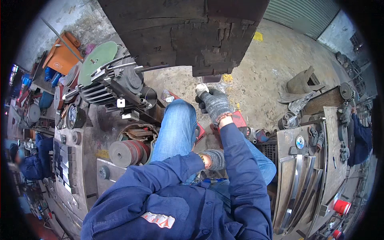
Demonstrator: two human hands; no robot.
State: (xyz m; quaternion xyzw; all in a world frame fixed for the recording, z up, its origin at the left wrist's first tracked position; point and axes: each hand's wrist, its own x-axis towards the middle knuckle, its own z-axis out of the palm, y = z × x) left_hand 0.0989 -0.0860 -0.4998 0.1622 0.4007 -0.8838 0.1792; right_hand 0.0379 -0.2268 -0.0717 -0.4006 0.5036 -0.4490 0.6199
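Observation:
My right hand, in a grey knit glove, reaches ahead below the edge of a large dark, worn board. Its fingers are closed round a small whitish lump, whose kind I cannot make out. My left hand, gloved too, lies low across my lap beside the right forearm. Its fingers are hidden behind that arm, so whether it holds anything does not show. A dark block sticks out under the board, just beyond the lump.
Left of my knee stands a finned motor with a green disc. Abrasive wheels lie nearer. At right, a bench carries curved metal strips. Red pieces rest by my feet.

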